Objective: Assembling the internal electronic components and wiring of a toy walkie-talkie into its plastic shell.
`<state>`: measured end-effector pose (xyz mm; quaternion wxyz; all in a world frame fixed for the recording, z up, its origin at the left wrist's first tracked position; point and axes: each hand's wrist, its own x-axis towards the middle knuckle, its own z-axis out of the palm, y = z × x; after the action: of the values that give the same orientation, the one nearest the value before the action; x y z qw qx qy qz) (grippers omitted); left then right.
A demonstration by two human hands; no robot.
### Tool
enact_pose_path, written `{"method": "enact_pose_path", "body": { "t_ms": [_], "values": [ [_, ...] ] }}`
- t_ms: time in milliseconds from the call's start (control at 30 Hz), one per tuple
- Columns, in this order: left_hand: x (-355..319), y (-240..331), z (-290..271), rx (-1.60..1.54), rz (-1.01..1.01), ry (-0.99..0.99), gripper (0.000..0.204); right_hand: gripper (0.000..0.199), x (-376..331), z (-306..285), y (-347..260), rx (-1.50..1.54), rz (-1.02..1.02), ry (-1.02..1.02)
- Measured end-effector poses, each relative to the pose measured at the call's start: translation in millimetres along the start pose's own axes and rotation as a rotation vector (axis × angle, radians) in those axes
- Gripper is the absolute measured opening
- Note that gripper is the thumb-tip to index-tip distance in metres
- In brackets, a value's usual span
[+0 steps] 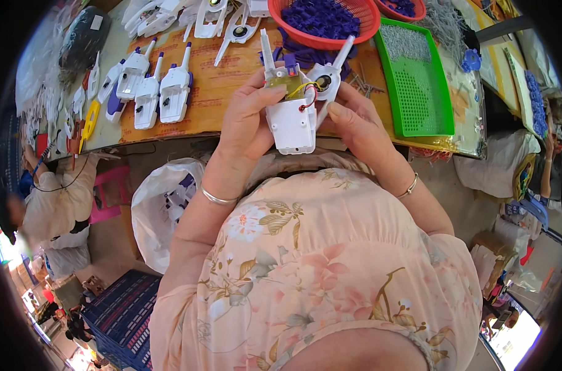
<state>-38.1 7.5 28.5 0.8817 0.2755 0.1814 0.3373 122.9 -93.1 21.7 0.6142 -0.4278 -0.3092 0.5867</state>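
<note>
Left hand: closed around the white toy shell half, tilted up so its wiring shows.
Right hand: pinching the matching cover beside it (ready to mate).
Location: both halves above the bench edge.

Both hands raised, fingers curled

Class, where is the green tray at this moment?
In the head view, the green tray lies on the table's right side, just right of the red basket of purple parts and beyond the right hand.
</note>
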Motion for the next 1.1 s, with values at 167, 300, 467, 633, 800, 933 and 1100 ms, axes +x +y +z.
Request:
{"method": "enact_pose_path", "body": {
  "t_ms": [167, 300, 467, 633, 800, 933, 1100],
  "values": [
    [-3, 5, 8, -0.073, -0.015, 0.017, 0.036, 0.047, 12, 3, 2, 0.096, -0.008, -0.051],
    [-5, 12, 6, 0.025, -0.062, -0.045, 0.041, 0.050, 11, -1, -4, 0.100, 0.030, -0.016],
    [-8, -2, 11, 0.421, 0.160, 0.071, 0.049, 0.048, 8, 2, -22, 0.049, 0.014, 0.049],
    [-6, -13, 13, 0.618, 0.286, 0.080, 0.056, 0.046, 1, 10, -27, -0.103, -0.077, 0.021],
    [-4, -12, 19, 0.548, 0.218, 0.136, 0.046, 0.051, 0, 14, -23, -0.478, -0.283, -0.073],
    [-3, -11, 29, 0.120, 0.098, 0.160, 0.036, 0.054, 3, 19, -26, -0.555, -0.347, -0.031],
    [0, -17, 29, 0.270, 0.077, 0.161, 0.024, 0.049, -2, 17, -39, -0.614, -0.261, -0.084]
  ]
}}
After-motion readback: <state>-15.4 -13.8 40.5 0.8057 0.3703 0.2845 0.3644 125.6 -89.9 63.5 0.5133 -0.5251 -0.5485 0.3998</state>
